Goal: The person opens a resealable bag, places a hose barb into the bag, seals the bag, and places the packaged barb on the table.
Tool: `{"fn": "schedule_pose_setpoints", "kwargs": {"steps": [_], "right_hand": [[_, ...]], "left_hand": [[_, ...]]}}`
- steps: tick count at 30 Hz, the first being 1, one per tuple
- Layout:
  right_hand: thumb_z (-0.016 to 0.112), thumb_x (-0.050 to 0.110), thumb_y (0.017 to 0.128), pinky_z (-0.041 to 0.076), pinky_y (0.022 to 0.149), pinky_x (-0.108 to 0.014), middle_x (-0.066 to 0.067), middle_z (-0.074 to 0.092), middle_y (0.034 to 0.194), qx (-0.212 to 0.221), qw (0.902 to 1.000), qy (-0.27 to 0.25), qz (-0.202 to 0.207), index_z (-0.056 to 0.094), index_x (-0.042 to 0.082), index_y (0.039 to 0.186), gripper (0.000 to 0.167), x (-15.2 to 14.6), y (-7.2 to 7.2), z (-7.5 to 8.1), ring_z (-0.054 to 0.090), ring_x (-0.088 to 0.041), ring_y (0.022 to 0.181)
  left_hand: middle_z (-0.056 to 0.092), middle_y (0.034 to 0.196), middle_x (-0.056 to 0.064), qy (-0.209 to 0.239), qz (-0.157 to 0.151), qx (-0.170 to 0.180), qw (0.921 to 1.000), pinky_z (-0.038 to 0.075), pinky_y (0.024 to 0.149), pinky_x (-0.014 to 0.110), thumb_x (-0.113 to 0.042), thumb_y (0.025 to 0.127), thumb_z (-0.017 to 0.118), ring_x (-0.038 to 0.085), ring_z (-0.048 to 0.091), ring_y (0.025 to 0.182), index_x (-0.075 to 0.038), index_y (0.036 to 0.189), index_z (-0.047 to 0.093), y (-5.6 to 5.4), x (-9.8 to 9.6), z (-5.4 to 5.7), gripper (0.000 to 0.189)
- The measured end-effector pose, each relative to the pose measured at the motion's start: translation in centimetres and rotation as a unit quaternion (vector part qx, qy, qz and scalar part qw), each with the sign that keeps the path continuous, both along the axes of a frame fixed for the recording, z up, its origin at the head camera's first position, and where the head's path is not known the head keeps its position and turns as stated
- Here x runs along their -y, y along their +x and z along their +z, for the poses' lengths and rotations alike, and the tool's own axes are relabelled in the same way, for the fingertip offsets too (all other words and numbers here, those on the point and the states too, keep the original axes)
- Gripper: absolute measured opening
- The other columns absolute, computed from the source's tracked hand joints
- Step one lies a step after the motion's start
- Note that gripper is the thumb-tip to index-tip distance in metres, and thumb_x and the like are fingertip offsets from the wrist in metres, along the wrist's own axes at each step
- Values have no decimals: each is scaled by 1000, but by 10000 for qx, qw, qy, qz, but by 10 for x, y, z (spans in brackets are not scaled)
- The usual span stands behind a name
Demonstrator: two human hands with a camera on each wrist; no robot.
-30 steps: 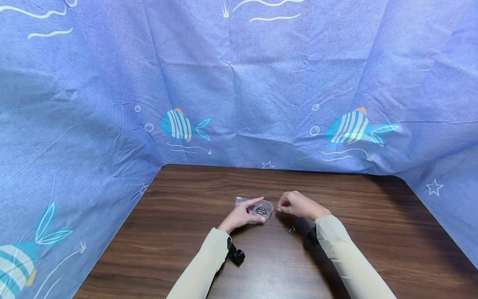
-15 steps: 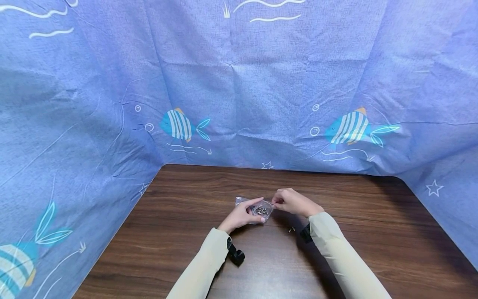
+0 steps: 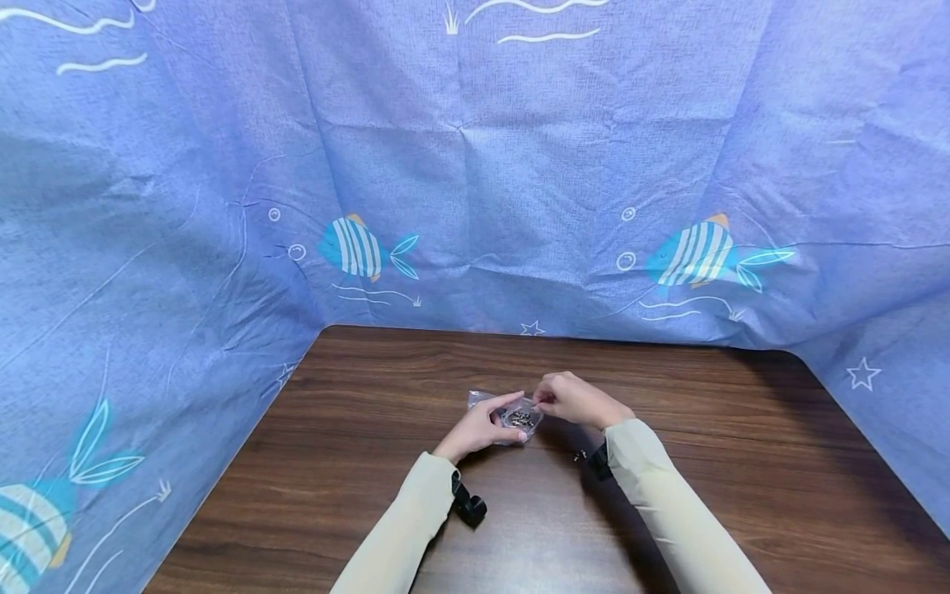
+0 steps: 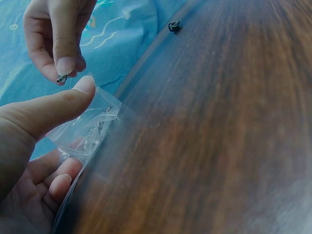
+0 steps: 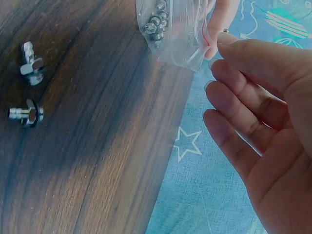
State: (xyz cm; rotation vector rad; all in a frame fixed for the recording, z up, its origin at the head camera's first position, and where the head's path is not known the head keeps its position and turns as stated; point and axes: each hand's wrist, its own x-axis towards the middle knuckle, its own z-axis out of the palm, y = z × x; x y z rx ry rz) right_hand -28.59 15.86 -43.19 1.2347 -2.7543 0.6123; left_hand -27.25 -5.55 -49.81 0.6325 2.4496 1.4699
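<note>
My left hand (image 3: 475,427) holds a clear zip bag (image 4: 90,131) by its sides, thumb and fingers spread around its opened mouth. Several small metal hose fittings (image 5: 157,22) lie bunched inside the bag. Between thumb and fingertips, my right hand (image 3: 582,402) pinches one small metal fitting (image 4: 61,78), close over the bag's mouth. In the right wrist view, most of that piece is hidden behind the thumb, and the other fingers are loosely bent.
Two loose barbed fittings, one upper (image 5: 31,66) and one lower (image 5: 27,114), lie on the brown wooden table (image 3: 356,445), close to the right wrist's black camera band (image 3: 598,462). Blue fish-print cloth (image 3: 475,190) hangs behind and beside the table.
My right hand has moved left, from beside the bag to its mouth, with the fitting pinched in it. The left hand and the bag have stayed in place.
</note>
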Motion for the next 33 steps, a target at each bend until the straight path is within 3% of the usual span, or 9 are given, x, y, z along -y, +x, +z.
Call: {"fn": "schedule_pose_setpoints", "kwargs": {"steps": [17,22,26,33], "right_hand": [[71,9,85,51,69,-23,0,66,83,183,9998,53,-109,71,4,84,5,5,0,-1,58,-7,75],[71,9,84,51,70,-23,0,67,83,229,9996,120,-118,72,5,86,4,3,2,0,59,-7,75],[71,8,84,51,69,-22,0,67,82,388,9992,79,-79,72,4,86,5,0,3,2,59,-6,73],[72,11,84,47,63,-20,4,66,78,780,9969,87,-89,72,6,84,5,-8,4,1,53,-1,69]], "left_hand": [[58,88,5,19,-26,74,10000,38,50,20,-22,79,79,10,44,59,-19,141,51,-1,1,-1,68],[61,95,6,12,-28,51,10000,38,50,20,-23,79,79,9,44,59,-18,142,50,-1,1,-2,69],[61,101,8,19,2,85,10000,38,51,21,-23,79,80,10,44,60,-19,141,50,-1,1,-2,69],[58,91,5,-72,7,119,9999,38,52,21,-26,79,80,10,44,60,-22,142,50,-1,1,-2,69]]}}
